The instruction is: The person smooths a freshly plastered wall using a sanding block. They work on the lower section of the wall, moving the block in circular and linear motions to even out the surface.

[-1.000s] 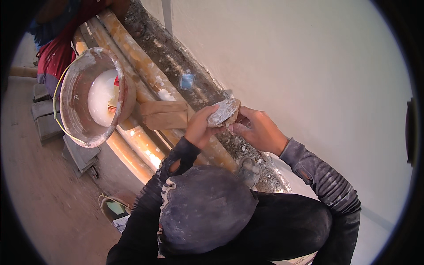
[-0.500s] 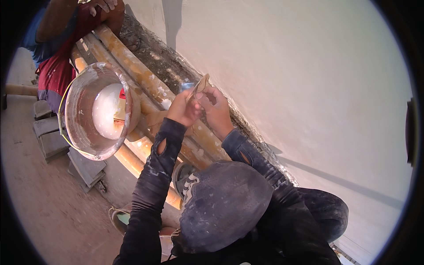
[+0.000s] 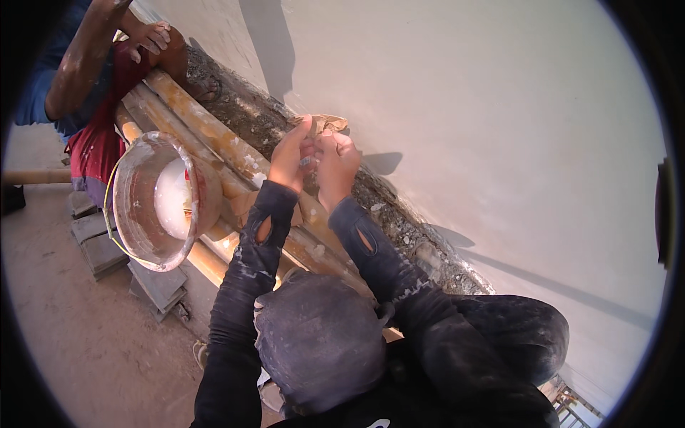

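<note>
A crumpled piece of brown paper (image 3: 331, 123) is pinched between my two hands, near the foot of the pale wall. My left hand (image 3: 288, 158) has its thumb raised against the paper's left end. The fingers of my right hand (image 3: 337, 165) close on the paper from below. Something small and greyish shows at the fingers of my left hand, too little of it to name. To the left, a stained bucket (image 3: 128, 207) with a yellow handle stands tilted in view, white stuff and a red-and-tan object inside.
Yellowish bamboo poles (image 3: 200, 118) run diagonally under the bucket and my arms. A co-worker (image 3: 100, 135) in red shorts sits at the upper left. Grey slabs (image 3: 160, 285) lie on the floor. The wall (image 3: 485, 143) fills the right, with rough ground along its base.
The paper has turned from upright to lying more crosswise, and both hands have shifted left with it. The view has shifted slightly, and the co-worker's hand shows more fully.
</note>
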Motion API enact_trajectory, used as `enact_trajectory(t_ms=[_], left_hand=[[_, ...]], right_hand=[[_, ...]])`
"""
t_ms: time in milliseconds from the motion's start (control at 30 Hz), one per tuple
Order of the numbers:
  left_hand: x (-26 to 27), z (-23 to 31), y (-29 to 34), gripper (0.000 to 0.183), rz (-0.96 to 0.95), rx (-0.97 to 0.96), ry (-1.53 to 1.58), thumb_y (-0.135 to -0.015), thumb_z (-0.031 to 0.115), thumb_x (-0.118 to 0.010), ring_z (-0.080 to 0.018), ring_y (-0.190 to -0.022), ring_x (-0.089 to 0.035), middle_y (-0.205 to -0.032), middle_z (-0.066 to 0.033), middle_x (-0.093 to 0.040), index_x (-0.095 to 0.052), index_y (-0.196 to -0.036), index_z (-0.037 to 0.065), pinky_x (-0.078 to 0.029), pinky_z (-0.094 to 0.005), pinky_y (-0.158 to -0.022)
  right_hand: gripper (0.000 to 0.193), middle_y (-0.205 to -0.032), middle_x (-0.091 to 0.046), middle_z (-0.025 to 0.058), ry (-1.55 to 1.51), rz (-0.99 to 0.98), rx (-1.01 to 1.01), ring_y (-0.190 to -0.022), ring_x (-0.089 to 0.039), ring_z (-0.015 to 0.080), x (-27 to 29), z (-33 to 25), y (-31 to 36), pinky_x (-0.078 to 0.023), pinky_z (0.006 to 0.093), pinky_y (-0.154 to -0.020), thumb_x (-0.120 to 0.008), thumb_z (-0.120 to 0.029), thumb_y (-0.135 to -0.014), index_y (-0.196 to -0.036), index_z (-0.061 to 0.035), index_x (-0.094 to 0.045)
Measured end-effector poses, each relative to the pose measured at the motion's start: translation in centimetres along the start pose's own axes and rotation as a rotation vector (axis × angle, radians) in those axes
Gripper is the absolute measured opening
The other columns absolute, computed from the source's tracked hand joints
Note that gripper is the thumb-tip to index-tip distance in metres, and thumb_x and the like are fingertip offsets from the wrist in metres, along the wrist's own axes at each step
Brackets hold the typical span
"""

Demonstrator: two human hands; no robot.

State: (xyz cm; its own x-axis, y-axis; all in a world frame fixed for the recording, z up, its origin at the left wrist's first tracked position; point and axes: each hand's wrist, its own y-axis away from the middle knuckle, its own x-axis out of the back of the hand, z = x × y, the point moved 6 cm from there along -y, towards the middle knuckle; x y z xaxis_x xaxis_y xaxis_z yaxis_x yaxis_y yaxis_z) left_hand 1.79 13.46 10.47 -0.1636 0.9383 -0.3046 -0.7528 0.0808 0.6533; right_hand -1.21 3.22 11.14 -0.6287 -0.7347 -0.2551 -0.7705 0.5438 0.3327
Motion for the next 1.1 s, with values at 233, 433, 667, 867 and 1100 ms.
enact_trajectory(t_ms=[233,433,667,867,1100], left_hand=[[-2.2,1.6,-4.3,0.024,-0.097,-0.172,-0.029,-0.091,0.026,-0.066,-0.0101,-0.078,-0.062,-0.093,0.0001,-0.064,-0.059,-0.108,0.010,-0.048,-0.0271,-0.068],[-3.4,1.5,-6.5,0.027,0.108,-0.285,0.245,-0.092,0.016,-0.064,-0.0137,-0.077,-0.061,-0.094,-0.0049,-0.062,-0.056,-0.113,0.002,-0.053,-0.0264,-0.063],[-8.8,-0.4,-1.4,0.037,0.197,-0.553,0.099,-0.094,0.020,-0.061,-0.0117,-0.081,-0.058,-0.099,-0.0075,-0.061,-0.055,-0.122,-0.003,-0.054,-0.0243,-0.064],[-4.2,-1.2,-7.3,0.032,0.514,-0.533,0.094,-0.096,0.021,-0.057,-0.0159,-0.091,-0.059,-0.107,-0.0122,-0.062,-0.056,-0.119,-0.001,-0.049,-0.0279,-0.076],[-9.5,0.1,-1.8,0.030,0.431,-0.734,0.095,-0.097,0.020,-0.053,-0.0156,-0.084,-0.057,-0.096,-0.0096,-0.062,-0.054,-0.118,-0.001,-0.046,-0.0306,-0.076]], right_hand=[[0.020,-0.096,-0.066,0.0082,-0.096,-0.142,0.021,-0.081,-0.060,0.0112,-1.3,0.2,-2.3,-0.047,0.0263,-0.070,-0.059,-0.015,-0.094,-0.104,0.0023,-0.060],[0.023,-0.097,-0.064,0.0045,0.173,-0.252,0.025,-0.085,-0.058,0.0092,1.4,1.1,-0.8,-0.046,0.0249,-0.070,-0.056,-0.015,-0.094,-0.112,0.0006,-0.059],[0.018,-0.088,-0.063,0.0042,0.206,-0.260,-0.005,-0.079,-0.057,0.0105,8.6,5.4,1.5,-0.046,0.0261,-0.073,-0.056,-0.008,-0.092,-0.105,0.0031,-0.062],[0.019,-0.090,-0.064,0.0046,0.359,-0.236,-0.190,-0.081,-0.058,0.0122,9.5,7.7,2.4,-0.048,0.0288,-0.075,-0.053,-0.009,-0.094,-0.105,0.0033,-0.062],[0.019,-0.086,-0.064,0.0032,0.255,-0.198,-0.097,-0.080,-0.059,0.0132,12.5,8.0,1.5,-0.047,0.0281,-0.074,-0.050,-0.007,-0.093,-0.105,0.0028,-0.062]])
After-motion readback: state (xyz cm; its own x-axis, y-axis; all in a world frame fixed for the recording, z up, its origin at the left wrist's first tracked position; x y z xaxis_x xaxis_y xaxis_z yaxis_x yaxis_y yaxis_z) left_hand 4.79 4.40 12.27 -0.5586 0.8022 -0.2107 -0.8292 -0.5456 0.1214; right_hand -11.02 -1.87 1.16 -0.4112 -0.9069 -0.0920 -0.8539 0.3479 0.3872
